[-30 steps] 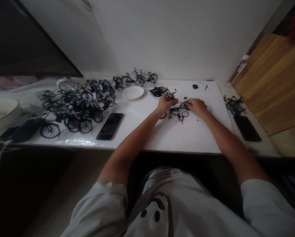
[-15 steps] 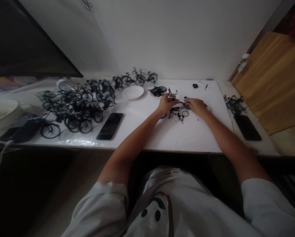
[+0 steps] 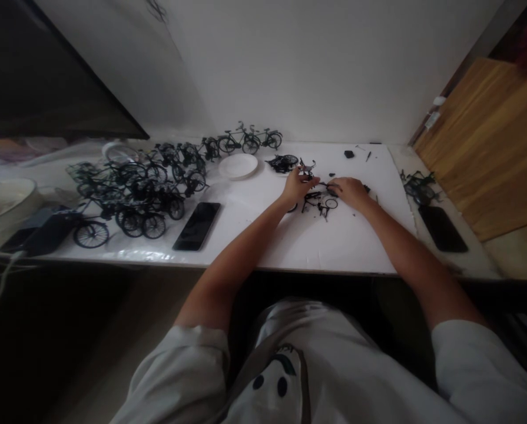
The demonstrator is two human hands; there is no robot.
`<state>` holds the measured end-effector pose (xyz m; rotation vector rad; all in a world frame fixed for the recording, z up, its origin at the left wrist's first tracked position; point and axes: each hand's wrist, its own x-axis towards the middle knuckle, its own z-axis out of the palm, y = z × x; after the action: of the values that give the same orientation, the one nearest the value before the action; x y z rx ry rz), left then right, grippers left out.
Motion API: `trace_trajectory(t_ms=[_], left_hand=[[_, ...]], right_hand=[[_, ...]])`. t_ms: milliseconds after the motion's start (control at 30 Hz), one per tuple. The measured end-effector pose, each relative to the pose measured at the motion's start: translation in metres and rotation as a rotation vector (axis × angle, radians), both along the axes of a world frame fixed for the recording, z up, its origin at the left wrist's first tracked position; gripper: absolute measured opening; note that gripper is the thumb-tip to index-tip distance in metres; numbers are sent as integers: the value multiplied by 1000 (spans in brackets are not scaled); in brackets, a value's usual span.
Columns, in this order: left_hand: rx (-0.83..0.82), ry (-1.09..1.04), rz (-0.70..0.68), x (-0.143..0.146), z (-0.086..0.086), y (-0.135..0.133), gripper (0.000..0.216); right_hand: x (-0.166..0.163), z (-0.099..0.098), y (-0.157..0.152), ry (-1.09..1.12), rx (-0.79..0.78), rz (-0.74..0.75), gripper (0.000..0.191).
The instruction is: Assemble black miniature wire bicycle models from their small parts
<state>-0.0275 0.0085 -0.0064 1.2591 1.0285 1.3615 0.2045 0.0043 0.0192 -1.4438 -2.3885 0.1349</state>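
Observation:
My left hand (image 3: 295,187) is closed around a small model bicycle (image 3: 307,167), whose handlebar sticks up above the fingers. Close to its right, my right hand (image 3: 350,192) has its fingers pinched together over a thin dark piece (image 3: 322,184) reaching toward the left hand. Whether the right fingers grip that piece or something else is too small to tell. Below both hands, black bicycle frame parts (image 3: 312,203) and a small wheel (image 3: 331,204) lie on the white board (image 3: 334,244). A tiny black part (image 3: 332,175) rests just beyond the right fingertips.
Many model bicycles (image 3: 139,197) crowd the left side, near a white plate (image 3: 238,166) and a phone (image 3: 196,226). A folded-looking black bicycle (image 3: 282,163) lies behind my left hand. At right are another phone (image 3: 443,228), bicycle parts (image 3: 421,186) and a wooden panel (image 3: 488,147).
The handlebar above my left hand has turned slightly. My right fingers have shifted a little toward me, leaving the tiny black part more exposed.

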Motion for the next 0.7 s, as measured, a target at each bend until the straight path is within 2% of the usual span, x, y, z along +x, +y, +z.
trace_trajectory(t_ms=[200,367,567,700], left_hand=[[-23,-61,10,2,8,-6,66],[6,-63,40,-1,14,-3,65],[40,-19,78,-5,14,1,59],[47,-28,70,-4,14,0,54]], right_hand=[[1,-2,1,25,24,-22,29],[3,-5,4,128,67,-45,30],[-4,-6,0,384,183,53,31],[-11,-1,-9,396,274,89,29]])
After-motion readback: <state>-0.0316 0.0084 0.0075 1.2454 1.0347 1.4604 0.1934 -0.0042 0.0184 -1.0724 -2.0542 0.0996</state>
